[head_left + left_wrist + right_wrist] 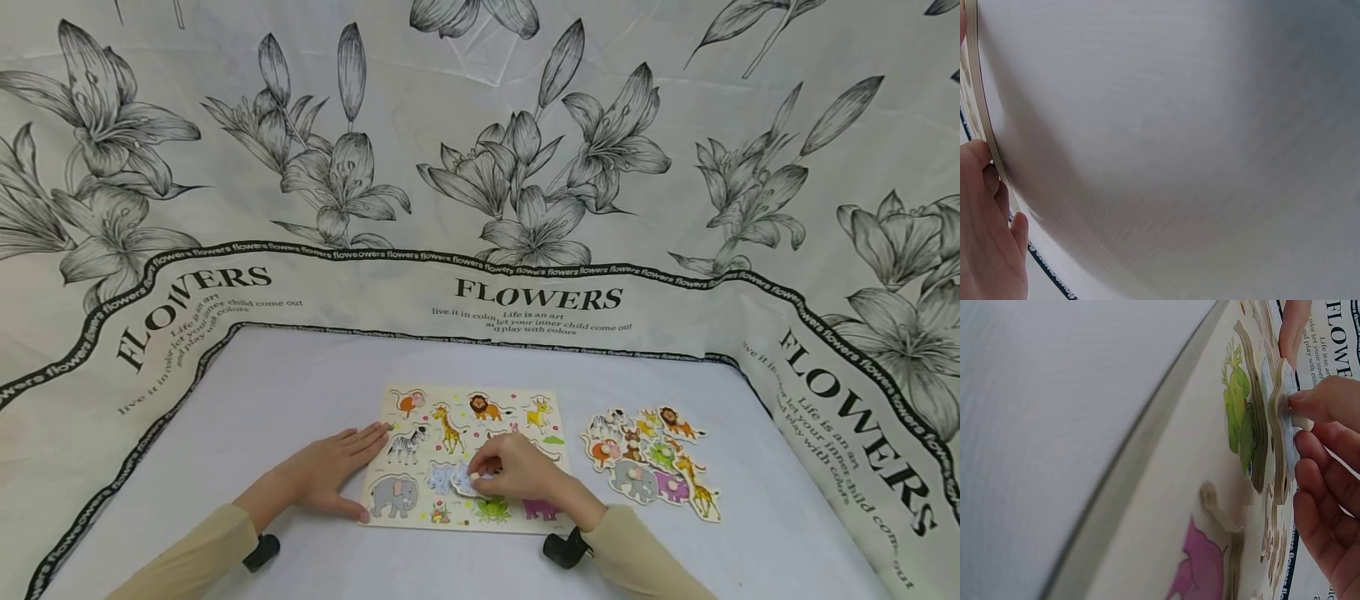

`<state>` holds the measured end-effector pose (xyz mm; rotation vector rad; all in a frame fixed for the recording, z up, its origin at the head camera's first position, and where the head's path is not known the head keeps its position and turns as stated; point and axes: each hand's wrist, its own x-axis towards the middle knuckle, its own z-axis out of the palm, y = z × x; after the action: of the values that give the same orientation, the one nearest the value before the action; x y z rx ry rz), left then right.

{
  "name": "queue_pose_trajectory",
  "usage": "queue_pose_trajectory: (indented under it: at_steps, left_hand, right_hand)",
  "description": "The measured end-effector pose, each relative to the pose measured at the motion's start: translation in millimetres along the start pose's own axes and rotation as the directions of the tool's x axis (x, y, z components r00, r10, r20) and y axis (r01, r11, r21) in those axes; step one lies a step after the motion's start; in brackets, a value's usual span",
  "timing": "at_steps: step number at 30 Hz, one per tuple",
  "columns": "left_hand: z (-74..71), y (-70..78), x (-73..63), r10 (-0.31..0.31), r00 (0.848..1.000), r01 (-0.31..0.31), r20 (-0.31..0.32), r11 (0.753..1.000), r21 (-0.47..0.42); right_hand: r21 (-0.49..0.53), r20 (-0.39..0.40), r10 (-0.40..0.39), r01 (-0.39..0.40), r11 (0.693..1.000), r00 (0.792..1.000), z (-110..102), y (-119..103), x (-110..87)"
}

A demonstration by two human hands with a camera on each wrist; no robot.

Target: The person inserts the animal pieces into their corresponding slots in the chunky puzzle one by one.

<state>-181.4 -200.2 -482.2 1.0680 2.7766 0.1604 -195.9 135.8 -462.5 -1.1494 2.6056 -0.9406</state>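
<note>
1 puzzle board (444, 390), at least 10 loose pieces (662, 454), 2 sleeves (191, 554).

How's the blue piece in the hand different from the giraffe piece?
The blue piece is pale blue; the giraffe piece is yellow with brown spots. The right hand pinches the blue piece over the board; the giraffe piece lies beside the board. Both are puzzle pieces.

Shot fwd & down from head ht. on near side, widest, w/ whole puzzle board (453, 394) in frame, floral cloth (525, 208) beyond. From L wrist: low, v. close over white tabletop (1147, 125), shared w/ head view, as is left hand (991, 231). From R wrist: close, low, tilted, aimed leftward across board; frog (1238, 406), right hand (1329, 462) shared w/ head view.
</note>
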Motion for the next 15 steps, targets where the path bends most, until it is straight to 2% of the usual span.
queue_pose_trajectory:
  at_steps: [15]
  left_hand:
    - [-3.3,2.3,-0.3,-0.015,1.0,0.015,0.015,1.0,-0.01]
  right_hand:
    - [-0.04,0.028,0.028,-0.027,0.999,0.999,13.0,-15.0,19.1]
